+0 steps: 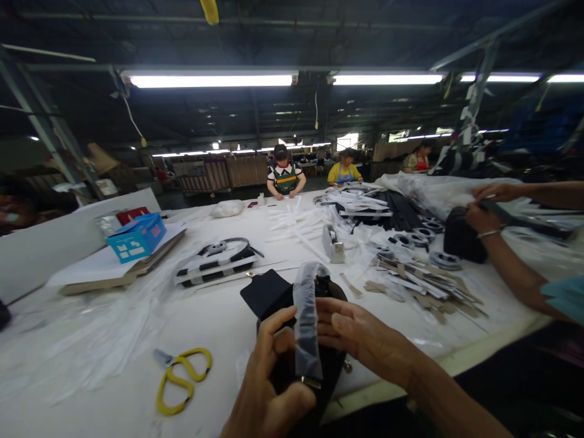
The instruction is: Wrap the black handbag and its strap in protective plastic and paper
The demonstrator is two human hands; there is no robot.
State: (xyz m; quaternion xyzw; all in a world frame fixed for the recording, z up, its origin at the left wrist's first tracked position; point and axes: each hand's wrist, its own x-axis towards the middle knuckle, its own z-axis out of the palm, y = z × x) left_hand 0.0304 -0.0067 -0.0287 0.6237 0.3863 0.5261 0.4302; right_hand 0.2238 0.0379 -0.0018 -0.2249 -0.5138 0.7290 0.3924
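A black bag (335, 365) with its flap (267, 295) turned out to the left sits at the table's near edge. A strap wrapped in a cloudy plastic sleeve (305, 322) runs up its middle, with a gold-coloured metal piece at its lower end. My left hand (274, 371) closes on the strap from the left, its thumb by the metal piece and index finger along the sleeve. On the other side, my right hand (360, 331) has its fingers stretched out against the strap and bag, thumb apart; the fingertips are hidden behind the sleeve.
Yellow-handled scissors (185, 377) lie to the left. Behind are a strap bundle (216, 264), a blue box (137, 236) and a tape dispenser (334, 244). Tape rolls (444, 260) and paper strips (429, 286) lie right, near a co-worker's hands (486, 210). Others work across the table.
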